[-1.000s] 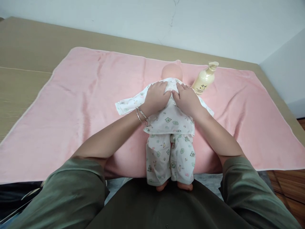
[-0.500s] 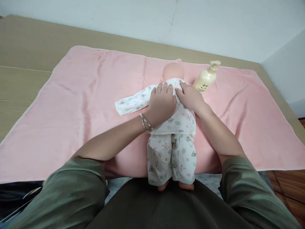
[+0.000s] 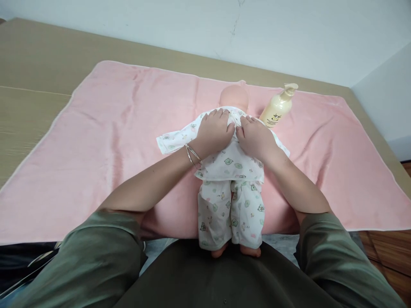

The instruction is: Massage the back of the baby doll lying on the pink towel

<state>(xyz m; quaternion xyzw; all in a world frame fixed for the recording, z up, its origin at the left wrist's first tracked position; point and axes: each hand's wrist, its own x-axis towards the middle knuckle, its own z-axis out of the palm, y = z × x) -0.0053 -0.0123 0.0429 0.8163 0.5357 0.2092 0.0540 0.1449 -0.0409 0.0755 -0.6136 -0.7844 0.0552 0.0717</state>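
A baby doll (image 3: 235, 96) lies on the pink blanket, its smooth bald head away from me and no facial features showing. It wears a white printed top (image 3: 236, 164) and matching trousers (image 3: 215, 214); its feet reach the blanket's near edge. My left hand (image 3: 215, 131) rests over the left part of the doll's upper torso, fingers together and thumb out. Opposite it, my right hand (image 3: 257, 137) lies on the right part, fingers extended and slightly bent. Between the two thumbs the cloth is creased. Both palms are hidden.
A pump bottle (image 3: 276, 109) of pale yellow liquid is just beyond my right hand. The pink blanket (image 3: 86, 162) covers much of the wooden table (image 3: 41, 55), with a white wall (image 3: 180, 25) behind.
My left hand has shifted slightly left and my right hand slightly down, leaving a narrow gap between the thumbs. The top's right sleeve now shows beside my right wrist.
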